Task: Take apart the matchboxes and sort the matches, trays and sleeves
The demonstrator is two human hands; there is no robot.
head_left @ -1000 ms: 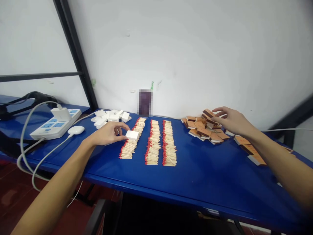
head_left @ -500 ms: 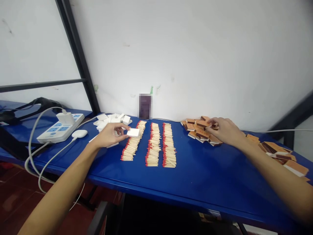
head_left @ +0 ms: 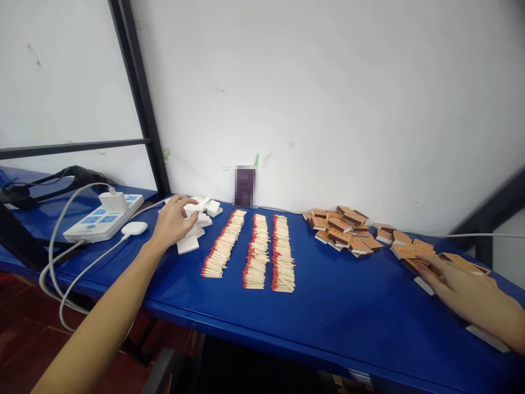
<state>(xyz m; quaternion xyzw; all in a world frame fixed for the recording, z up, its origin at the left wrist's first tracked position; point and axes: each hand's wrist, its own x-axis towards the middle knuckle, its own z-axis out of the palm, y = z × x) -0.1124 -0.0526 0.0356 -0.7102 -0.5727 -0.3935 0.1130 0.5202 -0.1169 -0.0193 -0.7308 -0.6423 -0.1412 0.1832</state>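
Observation:
My left hand (head_left: 174, 221) is over a heap of white matchbox trays (head_left: 187, 244), fingers curved and thumb apart, with nothing plainly held between them. At the far right, my right hand (head_left: 463, 287) is blurred. Its fingertips reach a brown matchbox (head_left: 411, 251) in a spread of boxes showing white edges; whether they grip one is unclear. Between the hands lie three rows of red-tipped matches: a left row (head_left: 225, 243), a middle row (head_left: 257, 251) and a right row (head_left: 283, 253). Behind them sits a pile of brown matchboxes (head_left: 341, 225).
The blue table (head_left: 328, 312) runs along a white wall. On its left are a white power strip (head_left: 96, 219) with a plugged-in charger (head_left: 114, 202), a white oval device (head_left: 134, 228) and looping cables. A blurred-out dark rectangle (head_left: 245, 187) is against the wall.
My left hand has moved left to the heap; the white tray it held has left its fingers. My right hand has gone from the middle pile to the far-right boxes. The view has shifted slightly.

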